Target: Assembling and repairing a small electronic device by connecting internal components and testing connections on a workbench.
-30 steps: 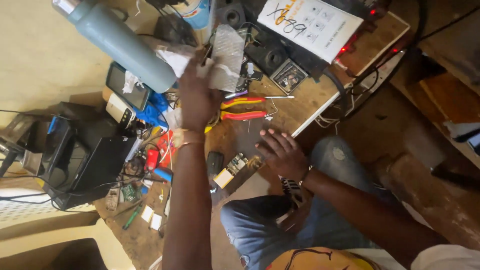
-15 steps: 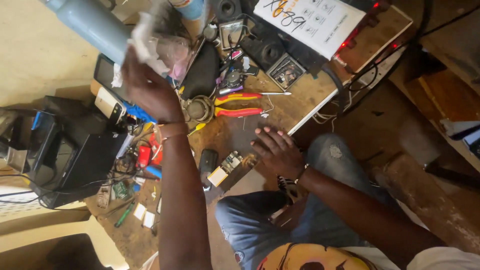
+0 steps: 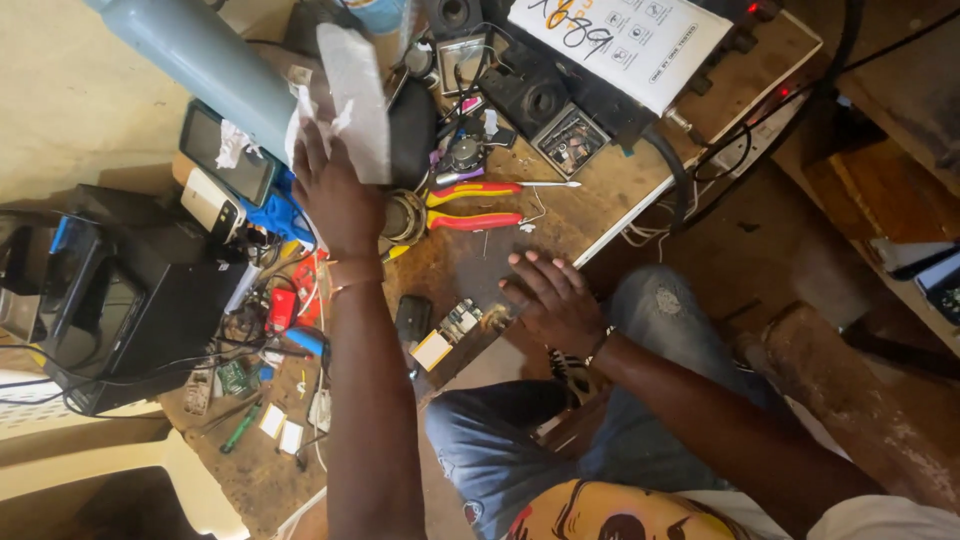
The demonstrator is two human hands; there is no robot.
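1. While my left hand [image 3: 338, 195] pinches the white cloth [image 3: 352, 100] above the desk's [image 3: 470, 265] far edge, a snag could topple the grey cylinder [image 3: 205, 55].
2. My right hand [image 3: 550, 300] lies open and empty at the near edge; I could nudge the small circuit board [image 3: 460, 320] off.

Worn wooden workbench [image 3: 470, 265], red-handled pliers [image 3: 480, 205], black box [image 3: 120, 310], possibly circuit boards [image 3: 462, 320]

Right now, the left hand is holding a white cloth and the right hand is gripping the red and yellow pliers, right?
Not quite. The head view shows the right hand lying flat and open on the table, apart from the red and yellow pliers. The left hand does hold the white cloth.
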